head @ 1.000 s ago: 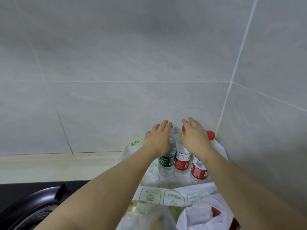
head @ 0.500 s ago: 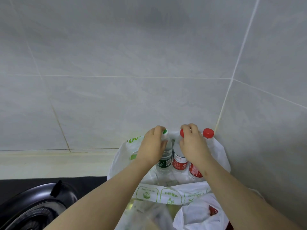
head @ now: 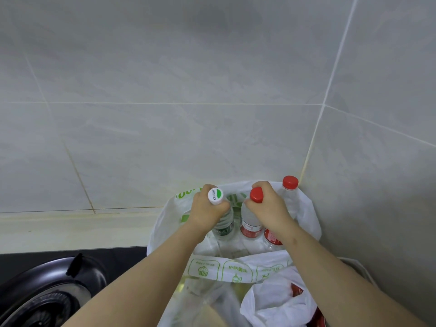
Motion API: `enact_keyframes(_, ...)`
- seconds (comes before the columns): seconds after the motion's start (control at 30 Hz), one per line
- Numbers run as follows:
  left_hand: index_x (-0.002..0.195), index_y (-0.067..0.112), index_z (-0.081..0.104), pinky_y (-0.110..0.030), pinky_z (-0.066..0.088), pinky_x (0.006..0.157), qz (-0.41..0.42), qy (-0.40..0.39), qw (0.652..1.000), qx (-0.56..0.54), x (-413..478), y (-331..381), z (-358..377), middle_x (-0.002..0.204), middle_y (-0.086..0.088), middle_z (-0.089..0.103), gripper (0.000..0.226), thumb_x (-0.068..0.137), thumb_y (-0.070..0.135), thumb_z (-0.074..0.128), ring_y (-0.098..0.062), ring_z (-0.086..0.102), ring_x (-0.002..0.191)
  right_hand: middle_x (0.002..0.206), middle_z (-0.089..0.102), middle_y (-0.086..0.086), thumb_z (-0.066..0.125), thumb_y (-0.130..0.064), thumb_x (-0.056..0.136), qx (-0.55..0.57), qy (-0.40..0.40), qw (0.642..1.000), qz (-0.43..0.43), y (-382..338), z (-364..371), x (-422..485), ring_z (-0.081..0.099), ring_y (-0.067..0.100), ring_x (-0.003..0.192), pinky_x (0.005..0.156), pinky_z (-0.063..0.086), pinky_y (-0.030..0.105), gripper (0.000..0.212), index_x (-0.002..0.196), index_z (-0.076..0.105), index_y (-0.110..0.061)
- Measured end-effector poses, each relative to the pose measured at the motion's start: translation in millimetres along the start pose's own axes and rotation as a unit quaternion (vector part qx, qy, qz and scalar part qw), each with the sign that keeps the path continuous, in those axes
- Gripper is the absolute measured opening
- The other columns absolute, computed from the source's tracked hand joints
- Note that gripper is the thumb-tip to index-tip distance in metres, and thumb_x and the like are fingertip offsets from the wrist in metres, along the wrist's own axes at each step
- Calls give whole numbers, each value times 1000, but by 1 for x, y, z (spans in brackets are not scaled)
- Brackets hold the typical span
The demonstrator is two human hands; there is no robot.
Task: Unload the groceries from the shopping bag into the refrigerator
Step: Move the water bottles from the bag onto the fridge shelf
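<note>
A white shopping bag (head: 309, 215) with green print stands open in the tiled corner of the counter. Three water bottles stand in it. My left hand (head: 205, 212) grips the neck of the green-labelled bottle (head: 224, 224), whose white and green cap (head: 215, 195) shows above my fingers. My right hand (head: 269, 208) grips the neck of a red-capped bottle (head: 249, 223) beside it. A second red-capped bottle (head: 289, 185) stands untouched at the far right, against the wall. The refrigerator is not in view.
A smaller white bag (head: 280, 300) with something red inside lies at the front of the shopping bag. A black gas burner (head: 44, 300) sits at the lower left. Tiled walls close in behind and on the right.
My hands went from lying flat over the bottle tops to curling round the two necks. Both bottles now stand higher in the bag, caps clear above my fingers.
</note>
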State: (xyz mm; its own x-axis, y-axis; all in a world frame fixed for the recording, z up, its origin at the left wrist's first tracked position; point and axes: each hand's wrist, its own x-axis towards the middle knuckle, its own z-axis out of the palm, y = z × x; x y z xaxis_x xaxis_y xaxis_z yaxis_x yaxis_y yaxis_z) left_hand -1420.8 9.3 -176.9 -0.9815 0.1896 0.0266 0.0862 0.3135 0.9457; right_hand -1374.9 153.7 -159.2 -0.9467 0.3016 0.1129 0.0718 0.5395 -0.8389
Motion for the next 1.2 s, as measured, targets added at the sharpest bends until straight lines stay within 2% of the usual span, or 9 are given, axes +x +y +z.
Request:
enact_keyframes(0.17,97,27,48,-21,42,51,-24,-38,999,-18,-2,0,0,82,4,53,25,81,19,66,-9,49,68,88,54,-5,58,-13,84,82,-39,995,45,6,3,1,52,13,85,65,41,21,19,95,48,-24)
enact_keyframes(0.27,108,32,56,-42,53,83,-26,-51,998,16,-7,3,1,108,-12,57,52,60,39,76,-26,58,95,85,52,-3,61,-9,82,92,-37,994,49,6,4,2,50,11,79,62,39,21,24,91,45,-24)
enact_keyframes(0.3,106,32,58,-44,52,85,-33,-51,998,13,-7,3,2,112,-16,57,53,57,42,75,-29,58,100,86,53,-2,63,-9,81,93,-38,994,49,5,4,2,51,11,78,62,39,21,24,91,46,-23)
enact_keyframes(0.37,96,28,61,-33,52,69,-42,-43,998,-25,-7,2,0,107,-14,59,33,66,32,76,-22,59,87,92,56,1,65,-10,80,89,-36,994,51,6,4,2,53,11,79,62,41,20,24,93,49,-22)
enact_keyframes(0.43,90,28,59,-32,50,64,-64,-38,995,-65,-5,-1,-3,93,-5,61,19,77,20,72,-15,57,76,102,59,6,68,-14,77,78,-22,995,52,7,7,2,56,14,84,69,48,25,23,92,54,-24)
enact_keyframes(0.6,92,28,56,-44,56,75,-103,-39,986,-126,-8,-4,-7,91,-2,59,21,81,14,68,-19,58,84,111,56,11,74,-24,71,74,-25,995,56,11,13,2,59,19,92,88,52,40,22,85,59,-31)
enact_keyframes(0.87,95,21,57,-43,59,67,-115,-8,976,-185,-12,-8,-12,94,-11,59,24,80,7,68,-29,62,89,89,56,-2,65,-10,82,155,-71,983,73,4,15,-7,53,17,84,60,50,29,24,90,53,-28)
enact_keyframes(1.03,95,22,57,-40,59,63,-105,9,976,-191,-17,-8,-10,96,-11,57,25,80,6,69,-31,61,97,81,53,-1,61,-1,82,187,-40,977,91,4,14,-9,50,19,78,74,50,62,28,83,55,-28)
enact_keyframes(1.2,91,20,58,-40,59,62,-100,45,968,-227,-27,-6,-10,93,-13,58,23,79,2,67,-30,61,87,81,56,-1,61,1,79,213,-12,973,91,2,8,-19,55,23,84,77,52,62,29,80,57,-28)
